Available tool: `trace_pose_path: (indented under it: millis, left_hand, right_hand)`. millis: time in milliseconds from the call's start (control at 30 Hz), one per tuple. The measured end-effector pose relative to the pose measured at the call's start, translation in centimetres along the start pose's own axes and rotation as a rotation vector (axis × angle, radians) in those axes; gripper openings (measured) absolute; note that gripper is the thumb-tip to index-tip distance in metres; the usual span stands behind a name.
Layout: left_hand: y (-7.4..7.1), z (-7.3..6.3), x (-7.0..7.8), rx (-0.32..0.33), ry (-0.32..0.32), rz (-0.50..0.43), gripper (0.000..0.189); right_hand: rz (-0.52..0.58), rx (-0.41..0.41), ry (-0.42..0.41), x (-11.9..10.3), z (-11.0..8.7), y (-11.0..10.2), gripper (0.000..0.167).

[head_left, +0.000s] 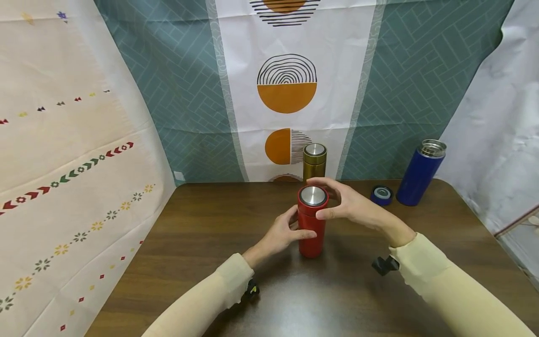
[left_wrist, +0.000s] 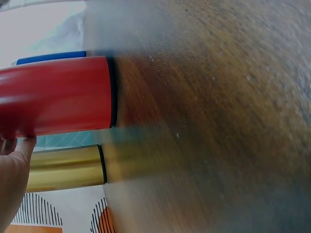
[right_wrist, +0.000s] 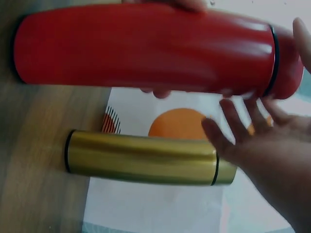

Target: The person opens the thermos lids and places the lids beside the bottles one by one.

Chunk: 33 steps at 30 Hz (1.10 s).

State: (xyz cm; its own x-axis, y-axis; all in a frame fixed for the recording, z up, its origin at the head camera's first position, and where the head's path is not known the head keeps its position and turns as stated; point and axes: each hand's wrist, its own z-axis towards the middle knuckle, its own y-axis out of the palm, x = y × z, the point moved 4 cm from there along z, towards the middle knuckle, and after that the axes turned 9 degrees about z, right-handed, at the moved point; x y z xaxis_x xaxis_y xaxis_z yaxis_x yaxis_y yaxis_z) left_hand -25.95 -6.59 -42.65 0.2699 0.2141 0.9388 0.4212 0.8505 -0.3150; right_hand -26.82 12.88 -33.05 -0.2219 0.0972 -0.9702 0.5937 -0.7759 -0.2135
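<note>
A red thermos [head_left: 310, 234] with a silver-topped lid [head_left: 313, 195] is upright at the middle of the table. Whether its base touches the wood, I cannot tell. My left hand [head_left: 281, 234] grips its body from the left, thumb across the front. Around the lid curl the thumb and fingers of my right hand [head_left: 349, 203]; in the right wrist view that hand [right_wrist: 272, 141] is blurred and its little finger stands off the thermos. The lid sits on the body [right_wrist: 146, 48]. Behind it is a closed gold thermos [head_left: 315, 168].
Toward the back right stands a blue thermos [head_left: 421, 173] with its steel mouth uncovered. Its blue lid [head_left: 382, 195] lies just left of it on the brown wooden table [head_left: 219, 215]. Patterned cloths [head_left: 193, 93] hang behind and beside the table.
</note>
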Motion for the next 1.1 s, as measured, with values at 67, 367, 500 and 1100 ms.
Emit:
trace_pose_path:
  millis: [67,367,500,1100]
  left_hand:
    - [0.0,-0.1,0.1,0.004,0.000,-0.004,0.068]
    - [-0.2,-0.1,0.2,0.012,0.004,-0.002,0.067]
    - [0.0,0.0,0.1,0.005,0.005,-0.002,0.067]
    - [0.1,0.0,0.0,0.005,-0.004,-0.003,0.067]
  right_hand:
    - [-0.066,0.064,-0.018,0.0,-0.2,0.4,0.077]
    - [-0.154,0.218,-0.040,-0.1,-0.4,1.3,0.067]
    - [-0.141,0.176,-0.036,-0.2,-0.3,0.9,0.066]
    - [-0.157,0.135,-0.030,-0.1,-0.6,0.8,0.080]
